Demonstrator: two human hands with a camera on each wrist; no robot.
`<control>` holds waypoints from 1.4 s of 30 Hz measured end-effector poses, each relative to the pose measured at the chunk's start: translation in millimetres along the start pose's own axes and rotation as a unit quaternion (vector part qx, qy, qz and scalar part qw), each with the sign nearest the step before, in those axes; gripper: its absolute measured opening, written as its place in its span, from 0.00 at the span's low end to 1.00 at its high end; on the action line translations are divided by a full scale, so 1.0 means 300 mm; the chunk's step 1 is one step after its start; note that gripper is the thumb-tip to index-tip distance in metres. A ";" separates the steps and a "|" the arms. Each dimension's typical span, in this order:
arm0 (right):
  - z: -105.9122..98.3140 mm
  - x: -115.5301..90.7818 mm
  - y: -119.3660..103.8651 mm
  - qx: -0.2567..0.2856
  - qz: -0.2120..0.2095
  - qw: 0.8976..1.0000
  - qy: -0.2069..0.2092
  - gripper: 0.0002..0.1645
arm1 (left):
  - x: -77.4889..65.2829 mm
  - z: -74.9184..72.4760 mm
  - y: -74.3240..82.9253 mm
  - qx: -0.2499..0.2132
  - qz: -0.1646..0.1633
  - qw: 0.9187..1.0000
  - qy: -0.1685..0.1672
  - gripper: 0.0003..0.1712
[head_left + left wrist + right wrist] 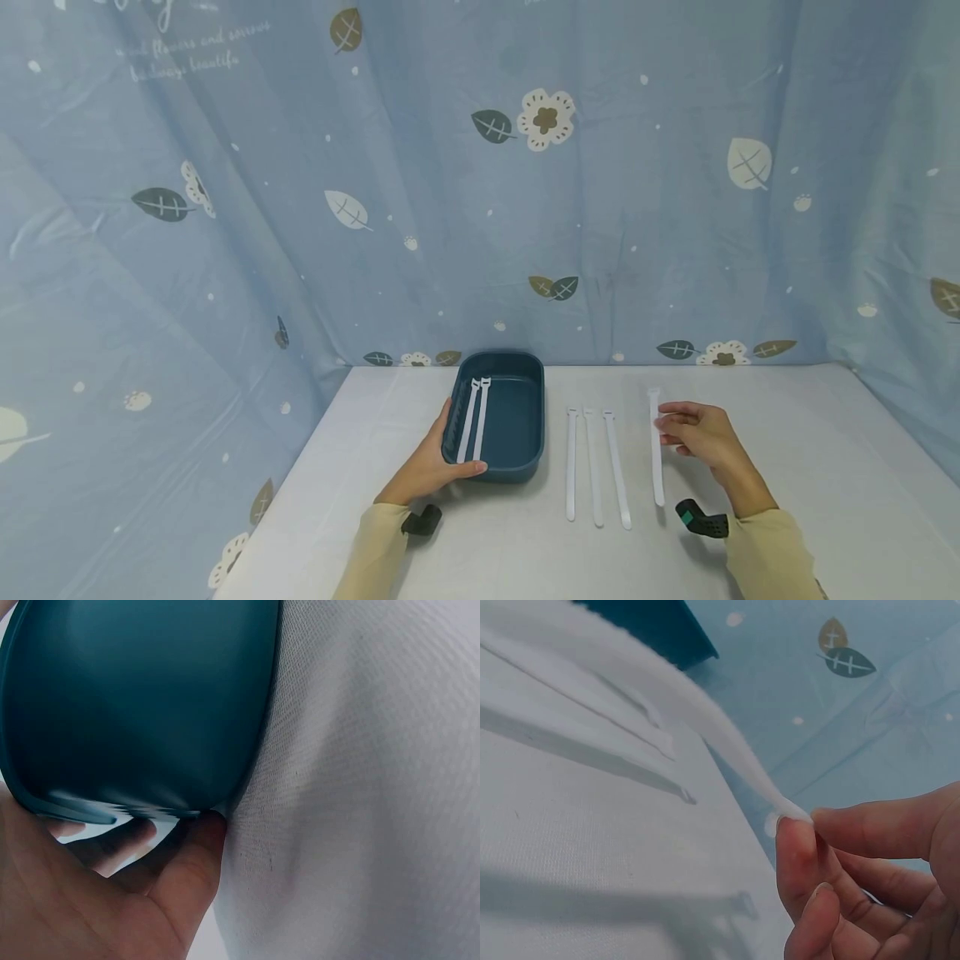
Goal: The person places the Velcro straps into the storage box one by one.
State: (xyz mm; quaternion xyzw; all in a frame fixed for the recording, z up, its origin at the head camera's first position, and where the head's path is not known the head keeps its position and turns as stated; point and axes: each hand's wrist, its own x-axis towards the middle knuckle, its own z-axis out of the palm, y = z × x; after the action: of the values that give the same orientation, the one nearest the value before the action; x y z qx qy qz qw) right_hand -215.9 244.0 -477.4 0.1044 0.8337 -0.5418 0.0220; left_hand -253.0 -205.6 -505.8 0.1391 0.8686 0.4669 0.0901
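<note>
A dark teal plastic bin (517,417) stands on the table, with two white hook-and-loop cable ties (482,421) lying along its left side. My left hand (431,462) grips the bin's near left corner, thumb at the front and fingers along the side. In the left wrist view the thumb presses the bin (142,697) near its bottom edge. My right hand (697,433) pinches a white cable tie (656,458) between thumb and finger. That cable tie (712,724) hangs above the table, its shadow below. Several more cable ties (592,467) lie side by side between bin and right hand.
The white-covered table (525,542) ends at a blue curtain (450,208) with leaf and flower prints, which also runs along the left side. Black wrist cameras (423,522) sit on both forearms.
</note>
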 end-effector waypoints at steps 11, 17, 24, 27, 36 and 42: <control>0.003 0.001 0.000 -0.004 0.004 1.000 0.005 0.30 | -0.004 0.001 0.001 -0.002 0.003 1.000 0.000 0.75; 0.004 -0.003 -0.002 -0.002 0.001 1.000 0.006 0.29 | -0.005 0.001 0.005 -0.002 0.005 1.000 -0.002 0.74; 0.013 0.002 -0.003 0.004 0.002 1.000 0.010 0.29 | -0.002 0.000 0.002 -0.010 0.011 1.000 -0.003 0.75; 0.017 0.001 -0.005 0.004 -0.003 1.000 0.010 0.29 | -0.003 0.000 0.005 -0.012 0.010 1.000 -0.003 0.75; 0.025 -0.011 -0.038 0.004 -0.017 1.000 0.010 0.29 | -0.005 -0.002 0.002 -0.011 0.011 1.000 -0.002 0.75; 0.033 -0.014 -0.070 0.024 -0.026 0.999 -0.001 0.30 | -0.001 -0.002 -0.001 -0.007 0.015 1.000 -0.004 0.75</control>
State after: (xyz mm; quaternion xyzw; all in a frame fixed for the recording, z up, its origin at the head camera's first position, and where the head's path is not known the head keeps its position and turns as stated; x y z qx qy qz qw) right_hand -216.7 226.2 -462.0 0.0829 0.8228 -0.5622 0.0064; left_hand -252.9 -206.3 -505.8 0.1537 0.8625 0.4741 0.0874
